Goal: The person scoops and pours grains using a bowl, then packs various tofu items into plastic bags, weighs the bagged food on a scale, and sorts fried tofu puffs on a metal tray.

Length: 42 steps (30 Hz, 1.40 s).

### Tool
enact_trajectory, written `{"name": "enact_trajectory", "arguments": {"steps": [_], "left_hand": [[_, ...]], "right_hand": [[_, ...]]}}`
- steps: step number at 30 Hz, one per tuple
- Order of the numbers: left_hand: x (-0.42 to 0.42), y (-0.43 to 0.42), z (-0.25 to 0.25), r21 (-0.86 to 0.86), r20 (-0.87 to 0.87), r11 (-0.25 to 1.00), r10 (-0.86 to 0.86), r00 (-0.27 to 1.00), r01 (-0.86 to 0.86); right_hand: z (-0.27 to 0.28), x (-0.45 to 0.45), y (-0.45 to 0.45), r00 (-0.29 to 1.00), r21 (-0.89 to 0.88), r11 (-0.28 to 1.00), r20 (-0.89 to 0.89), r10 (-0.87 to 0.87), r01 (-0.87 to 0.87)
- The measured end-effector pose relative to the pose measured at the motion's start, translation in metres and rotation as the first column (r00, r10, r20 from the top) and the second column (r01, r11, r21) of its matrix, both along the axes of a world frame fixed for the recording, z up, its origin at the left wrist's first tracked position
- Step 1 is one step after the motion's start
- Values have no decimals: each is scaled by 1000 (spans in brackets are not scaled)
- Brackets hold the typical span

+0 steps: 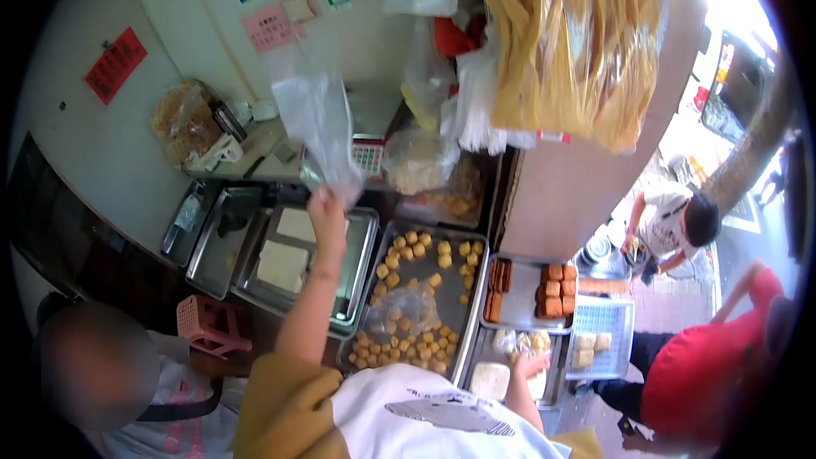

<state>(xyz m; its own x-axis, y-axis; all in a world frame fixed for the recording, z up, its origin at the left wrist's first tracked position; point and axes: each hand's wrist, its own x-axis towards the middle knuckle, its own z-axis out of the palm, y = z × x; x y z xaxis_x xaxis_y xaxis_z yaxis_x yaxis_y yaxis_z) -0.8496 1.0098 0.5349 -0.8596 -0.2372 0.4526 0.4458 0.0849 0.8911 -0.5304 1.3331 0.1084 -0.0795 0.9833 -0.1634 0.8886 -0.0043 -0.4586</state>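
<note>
My left hand [326,208] is raised above the metal trays, its fingers closed on the lower end of a translucent plastic bag [316,123] that hangs in front of the wall. Under that arm lie white slabs [282,265] in a metal tray [367,265]. Over at the right, my right hand [530,365] is at a clear bag of yellowish pieces [523,342], above a tray with white blocks [490,380]. How its fingers meet that bag is too small to make out. Between the hands, round golden pieces [414,348] fill parts of a dark tray [463,306].
Brown blocks [557,289] sit in a tray beside a blue basket [605,323]. Yellow sheets [578,42] hang at the upper right. A person [183,408] is at the lower left, a person in red [714,357] at the right, another person [671,221] beyond. A pink stool [208,323] stands left.
</note>
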Motion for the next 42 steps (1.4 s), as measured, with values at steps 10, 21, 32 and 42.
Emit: {"name": "enact_trajectory", "arguments": {"steps": [10,21,32,42], "left_hand": [[276,24,-85,-896,-81,423,-452,888,134],[342,-4,-155,441,861,897,-434,264,38],[228,133,-55,304,465,460,-836,292,834],[263,136,-57,514,500,431,-853,149,742]], "right_hand": [[333,-47,-148,330,-284,225,-923,199,-932],[308,-31,-114,287,-500,437,-837,-467,-747],[369,12,-79,279,-92,609,-935,219,-788],[370,33,-71,363,88,841,-874,322,-534]]}}
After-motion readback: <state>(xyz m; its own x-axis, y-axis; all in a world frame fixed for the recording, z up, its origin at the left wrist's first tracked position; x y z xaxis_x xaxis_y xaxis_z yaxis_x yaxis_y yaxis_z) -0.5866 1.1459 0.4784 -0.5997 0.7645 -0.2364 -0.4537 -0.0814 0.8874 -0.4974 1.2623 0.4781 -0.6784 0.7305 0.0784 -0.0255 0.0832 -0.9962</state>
